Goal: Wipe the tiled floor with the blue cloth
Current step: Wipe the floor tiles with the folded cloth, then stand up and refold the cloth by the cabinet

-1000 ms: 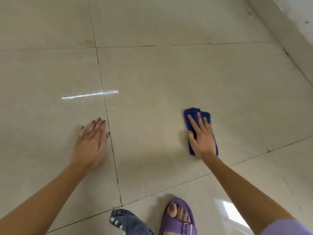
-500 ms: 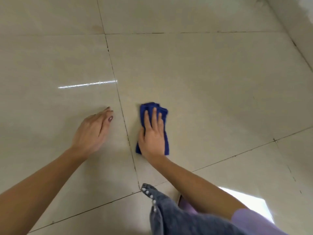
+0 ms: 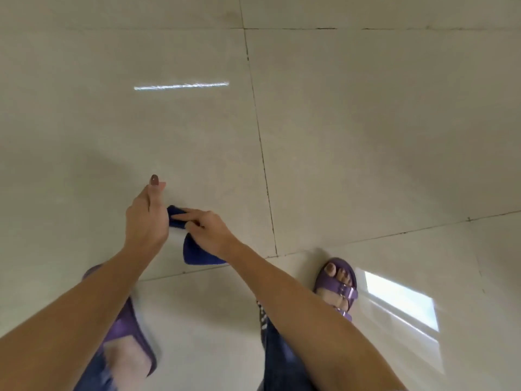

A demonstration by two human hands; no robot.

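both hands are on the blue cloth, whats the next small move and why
Probably fold the blue cloth flat and lay it down on the tiled floor. The left hand and right hand both hold it, and it is bunched between them, so little of it looks able to wipe.

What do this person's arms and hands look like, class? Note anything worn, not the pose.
The left forearm and right forearm are bare to the frame edge: no sleeve, watch or bracelet. The left hand has dark mauve polish on its thumbnail. The right hand shows no ring.
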